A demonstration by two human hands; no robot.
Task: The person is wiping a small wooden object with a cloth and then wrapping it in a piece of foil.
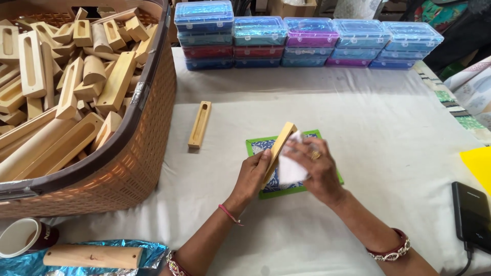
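Wooden slotted block point(279, 151) stands tilted on edge over the green-bordered mat point(254, 145), your left hand point(254, 174) pinching its lower end while your right hand point(318, 166) presses a white cloth point(290, 166) against its face, so pushing too hard could, I'd judge, twist it loose.

My right hand point(316, 168) and its white cloth point(291, 166) cover the green-edged mat's point(254, 144) middle — the basket point(138, 153) and black device point(471, 214) run off-frame.
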